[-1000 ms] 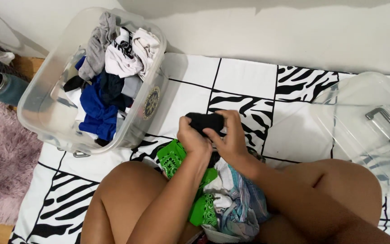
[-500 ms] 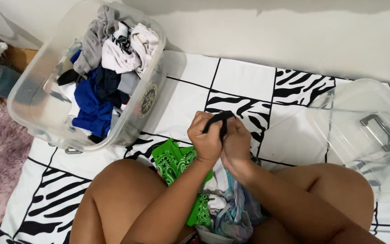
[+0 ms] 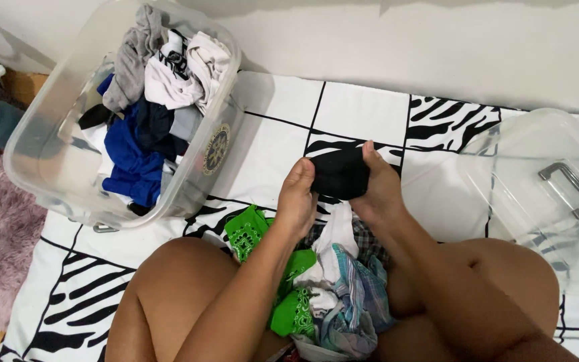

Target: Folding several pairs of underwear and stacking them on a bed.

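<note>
I grip a small black cloth (image 3: 340, 173) between my left hand (image 3: 296, 201) and my right hand (image 3: 378, 191), both closed on it, above the middle of the zebra-patterned sheet (image 3: 363, 114). Under my wrists lies a pile of clothes (image 3: 323, 281) (green bandana, checked pieces). A clear bin of clothes (image 3: 55, 154) sits at the sheet's far left corner, its lid (image 3: 544, 194) at the right edge

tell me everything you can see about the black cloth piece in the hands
The black cloth piece is small, plain and soft-looking, likely knit fabric, bunched into a compact wad with no visible print. It is held up between the left hand and right hand, above the clothes pile on the lap. Its exact kind cannot be told.
</note>
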